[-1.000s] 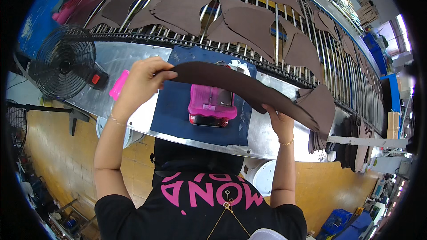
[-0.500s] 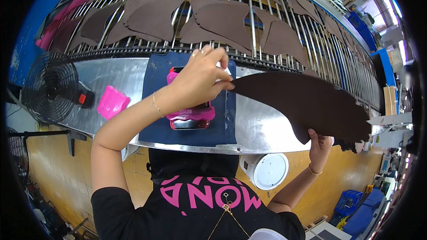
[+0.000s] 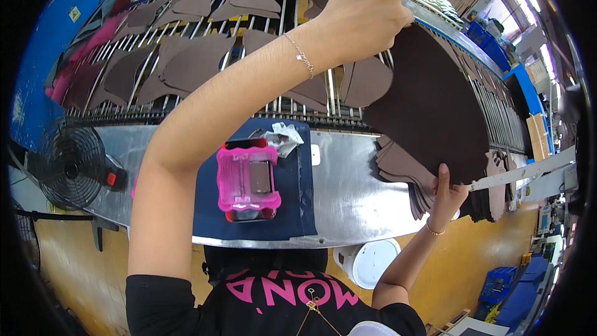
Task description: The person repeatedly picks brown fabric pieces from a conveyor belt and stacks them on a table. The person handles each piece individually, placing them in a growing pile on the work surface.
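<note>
A large dark brown, flexible cut piece (image 3: 435,87) hangs stretched between my hands over the right part of the rod conveyor. High up, my left hand (image 3: 373,15) pinches its upper end, the arm reaching across the bench. At the lower edge my right hand (image 3: 449,196) grips the piece, thumb on top and fingers behind. Beneath it a stack of similar brown pieces (image 3: 398,168) overhangs the bench's right end. In front of me, a pink scalloped holder with a dark device inside (image 3: 249,177) lies on a dark blue mat (image 3: 292,211).
Brown pieces in overlapping groups lie on the conveyor rods (image 3: 339,87) beyond the metal bench (image 3: 345,211). Crumpled white wrapping (image 3: 285,139) rests on the mat. A black fan (image 3: 69,165) stands at left; a white bucket (image 3: 376,261) is below the bench. A pale bar (image 3: 528,171) juts in at right.
My left hand has swung up and right over the conveyor, raising its end of the brown piece. My right hand keeps its hold low down. The stack beneath has come into view.
</note>
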